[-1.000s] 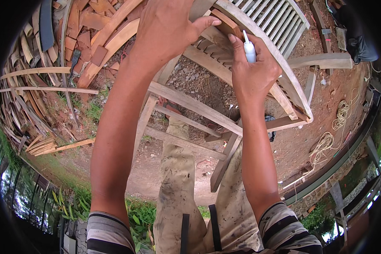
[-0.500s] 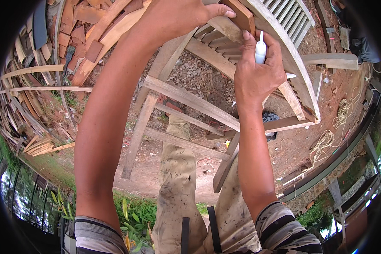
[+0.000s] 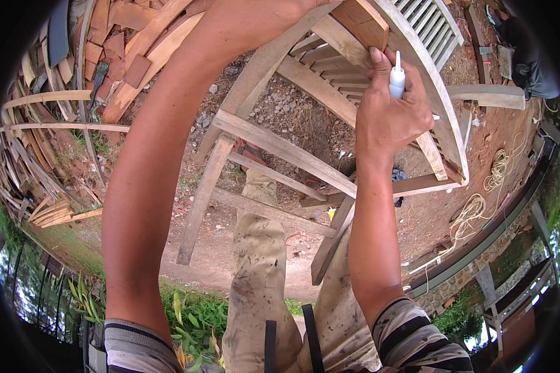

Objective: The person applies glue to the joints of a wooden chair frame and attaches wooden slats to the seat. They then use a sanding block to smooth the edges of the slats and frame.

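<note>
Within right hand (image 3: 392, 118), one probable bottle (image 3: 397, 84)

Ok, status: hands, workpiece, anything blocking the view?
Right hand gripping white nozzle-tipped bottle, thumb by wooden board. Left hand cut off by top edge, fingertips unseen. Board beside curved rail, top cropped.

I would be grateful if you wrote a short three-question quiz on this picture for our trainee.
1. What does the right hand hold?
A) a hammer
B) a white nozzle bottle
C) a handsaw
2. True or false: the coiled cord lies on the ground.
3. Which of the person's hands is partly cut off by the picture's upper edge?

Key:
1: B
2: True
3: The left hand
</note>
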A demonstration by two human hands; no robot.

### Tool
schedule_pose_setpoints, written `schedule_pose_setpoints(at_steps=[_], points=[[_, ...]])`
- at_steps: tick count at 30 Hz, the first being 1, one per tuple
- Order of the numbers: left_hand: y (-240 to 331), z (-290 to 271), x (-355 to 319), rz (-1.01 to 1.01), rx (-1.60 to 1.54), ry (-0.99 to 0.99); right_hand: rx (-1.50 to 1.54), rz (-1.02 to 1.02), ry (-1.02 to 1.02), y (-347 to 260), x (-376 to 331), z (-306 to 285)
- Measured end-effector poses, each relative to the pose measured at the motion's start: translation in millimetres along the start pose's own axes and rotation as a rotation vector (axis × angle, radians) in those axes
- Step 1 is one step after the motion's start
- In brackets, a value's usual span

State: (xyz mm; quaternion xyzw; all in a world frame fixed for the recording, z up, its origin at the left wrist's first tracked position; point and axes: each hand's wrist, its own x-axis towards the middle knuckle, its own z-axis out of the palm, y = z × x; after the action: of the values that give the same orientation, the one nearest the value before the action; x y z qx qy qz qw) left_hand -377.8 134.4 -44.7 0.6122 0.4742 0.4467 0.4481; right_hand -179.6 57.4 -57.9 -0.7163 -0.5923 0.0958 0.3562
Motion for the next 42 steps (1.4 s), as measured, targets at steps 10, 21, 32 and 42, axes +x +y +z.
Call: schedule_pose_setpoints(at_steps=[10, 21, 32, 42], points=[[-4.4, 8.5, -4.8, 0.238, 0.213, 0.030, -0.120, -0.035, 0.009, -8.3, 3.8, -5.8], [2.0, 16.8, -0.2, 0.120, 0.456, -0.003, -0.154, 0.019, 0.053, -9.3, 5.1, -2.2], [30.1, 7.4, 1.3, 0.009, 0.507, -0.123, 0.033, 0.113, -0.083, -6.0, 9.1, -18.8], [16.2, 10.9, 2.1, 0.046, 0.529, -0.136, -0.033, 0.025, -0.071, -5.5, 9.7, -10.4]])
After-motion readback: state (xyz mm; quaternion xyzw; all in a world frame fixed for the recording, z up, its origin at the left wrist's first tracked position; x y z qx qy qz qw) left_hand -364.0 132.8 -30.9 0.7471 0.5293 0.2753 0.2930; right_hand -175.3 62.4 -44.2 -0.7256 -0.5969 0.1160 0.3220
